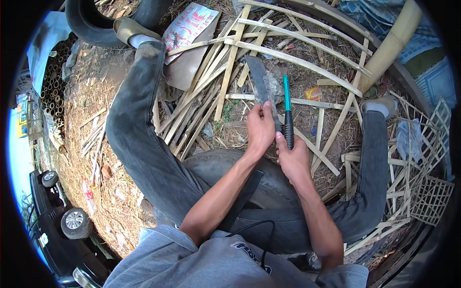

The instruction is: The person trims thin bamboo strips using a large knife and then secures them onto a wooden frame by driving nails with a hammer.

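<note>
My left hand (260,127) is closed on a machete with a wide, dark, worn blade (259,79) that points away from me. The fingers cover its lower end, so the handle is hidden. Close beside it, my right hand (294,156) is wrapped round the black ribbed grip of a green-shafted tool (287,96). Its small brownish head points away too, and looks like a hammer's seen edge-on. Both hands are above the ground between my spread legs, nearly touching each other. Pale split bamboo strips (307,58) lie just beyond the tools.
A tyre (225,165) lies beneath my forearms, and another tyre (89,29) is at the far left. A thick bamboo pole (391,48) leans at the far right. Woven bamboo lattice (432,199), a plastic bag (409,139) and a printed sheet (192,26) lie around. A dark vehicle (57,235) stands left.
</note>
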